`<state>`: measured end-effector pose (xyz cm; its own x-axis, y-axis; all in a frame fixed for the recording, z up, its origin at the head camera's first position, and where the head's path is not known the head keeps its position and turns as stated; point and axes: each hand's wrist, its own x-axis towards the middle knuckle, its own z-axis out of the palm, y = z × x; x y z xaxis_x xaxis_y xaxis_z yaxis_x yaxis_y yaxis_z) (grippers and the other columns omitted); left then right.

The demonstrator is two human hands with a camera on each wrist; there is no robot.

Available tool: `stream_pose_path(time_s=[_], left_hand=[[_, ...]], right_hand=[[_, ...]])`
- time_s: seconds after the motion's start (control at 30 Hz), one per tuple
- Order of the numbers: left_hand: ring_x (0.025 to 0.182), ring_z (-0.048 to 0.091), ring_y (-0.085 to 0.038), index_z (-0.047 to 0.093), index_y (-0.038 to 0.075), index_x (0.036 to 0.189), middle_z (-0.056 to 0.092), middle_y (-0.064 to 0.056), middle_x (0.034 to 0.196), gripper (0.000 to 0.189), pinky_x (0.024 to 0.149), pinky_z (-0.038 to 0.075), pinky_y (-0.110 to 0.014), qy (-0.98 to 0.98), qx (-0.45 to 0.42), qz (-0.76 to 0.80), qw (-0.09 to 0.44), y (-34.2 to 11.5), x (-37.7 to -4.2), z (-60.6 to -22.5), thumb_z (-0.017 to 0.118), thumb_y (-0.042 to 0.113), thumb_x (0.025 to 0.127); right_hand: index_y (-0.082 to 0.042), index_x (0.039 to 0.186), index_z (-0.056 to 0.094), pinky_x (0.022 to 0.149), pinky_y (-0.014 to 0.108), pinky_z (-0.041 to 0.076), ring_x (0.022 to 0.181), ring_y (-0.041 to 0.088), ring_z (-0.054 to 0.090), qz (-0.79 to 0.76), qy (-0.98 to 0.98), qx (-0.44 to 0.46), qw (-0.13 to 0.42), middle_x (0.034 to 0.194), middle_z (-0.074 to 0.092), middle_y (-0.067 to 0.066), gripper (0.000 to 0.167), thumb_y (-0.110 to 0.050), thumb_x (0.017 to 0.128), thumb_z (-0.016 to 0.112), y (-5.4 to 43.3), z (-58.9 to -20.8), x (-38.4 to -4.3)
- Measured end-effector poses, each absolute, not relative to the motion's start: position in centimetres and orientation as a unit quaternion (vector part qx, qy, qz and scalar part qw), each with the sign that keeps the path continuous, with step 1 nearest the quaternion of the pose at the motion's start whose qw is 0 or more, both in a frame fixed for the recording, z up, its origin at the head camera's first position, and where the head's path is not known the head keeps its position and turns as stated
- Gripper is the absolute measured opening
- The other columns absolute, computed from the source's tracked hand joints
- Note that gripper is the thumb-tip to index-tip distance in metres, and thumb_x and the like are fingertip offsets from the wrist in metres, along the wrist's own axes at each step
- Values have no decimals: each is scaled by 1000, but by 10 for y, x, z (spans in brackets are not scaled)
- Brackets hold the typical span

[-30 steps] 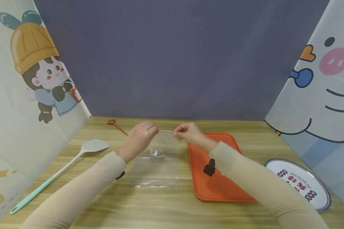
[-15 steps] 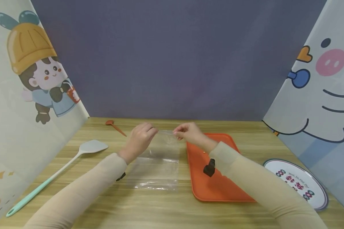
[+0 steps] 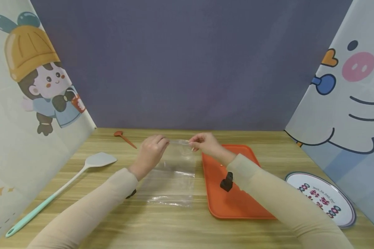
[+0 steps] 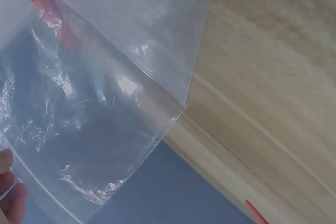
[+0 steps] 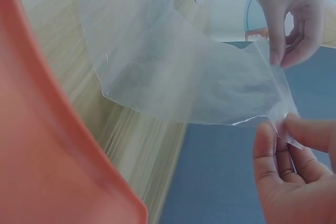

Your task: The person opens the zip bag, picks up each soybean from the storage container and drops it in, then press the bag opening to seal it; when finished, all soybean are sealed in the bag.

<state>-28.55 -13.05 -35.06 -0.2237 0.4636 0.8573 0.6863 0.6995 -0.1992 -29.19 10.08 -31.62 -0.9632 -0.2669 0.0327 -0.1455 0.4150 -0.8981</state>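
A clear plastic bag is in the middle of the table, between the two hands and just beside the tray; its top end is lifted up near the far edge, and its bottom part lies on the wood, toward the near edge; the bag is thin and see-through, so the wood lines show right through it. The left hand pinches the top edge of the bag, thumb and finger closed tight on the plastic; the right hand pinches the top edge at its right corner the same way, with its other fingers bent, and in the right wrist view a little tip of plastic pokes out past them. The orange tray lies flat on the right half of the table, under the right sleeve; a tiny yellow spot shows in it, too small to tell what it is. A white plate sits by the table's right edge, with red writing and flowers on it, and the right sleeve hides some of it. Along the left edge lies a long turner, its green handle toward the near left corner; a small red spoon lies by the far left corner.
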Motion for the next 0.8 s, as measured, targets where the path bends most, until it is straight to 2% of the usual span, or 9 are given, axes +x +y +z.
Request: stream_pose_path(time_s=[0.23, 0.43, 0.53, 0.67, 0.8], left_hand=[[82, 69, -29, 70, -1, 93, 72, -13, 90, 15, 78, 58, -39, -794, -344, -113, 487, -131, -284, -350, 75, 3, 80], [87, 69, -28, 72, -2, 97, 72, -14, 95, 16, 81, 58, -37, -814, -330, -113, 464, -131, -283, -352, 73, 5, 83], [88, 69, -29, 72, -2, 98, 72, -15, 96, 16, 82, 58, -37, -816, -331, -112, 460, -131, -284, -353, 72, 5, 83], [86, 69, -29, 71, -3, 98, 72, -15, 96, 19, 79, 58, -37, -810, -335, -119, 466, -133, -285, -354, 74, 2, 80], [81, 67, -28, 69, -2, 96, 69, -13, 92, 18, 74, 58, -37, -805, -332, -142, 470, -135, -286, -353, 75, -1, 79]], right_hand=[[2, 101, 69, 72, 29, 58, 83, 30, 68, -540, 830, -127, 53, 92, 70, 13, 15, -8, 89, 67, 103, -319, -296], [1, 100, 69, 72, 29, 58, 86, 33, 67, -533, 834, -136, 55, 94, 70, 16, 14, -9, 90, 67, 103, -318, -293], [2, 100, 69, 72, 28, 58, 80, 26, 67, -535, 831, -142, 54, 98, 69, 21, 15, -8, 90, 67, 102, -318, -292], [3, 100, 68, 71, 28, 58, 74, 17, 65, -539, 828, -150, 48, 96, 69, 19, 15, -7, 90, 67, 103, -318, -292], [4, 100, 68, 70, 28, 57, 72, 15, 65, -542, 824, -157, 46, 94, 69, 18, 15, -6, 90, 67, 104, -319, -293]])
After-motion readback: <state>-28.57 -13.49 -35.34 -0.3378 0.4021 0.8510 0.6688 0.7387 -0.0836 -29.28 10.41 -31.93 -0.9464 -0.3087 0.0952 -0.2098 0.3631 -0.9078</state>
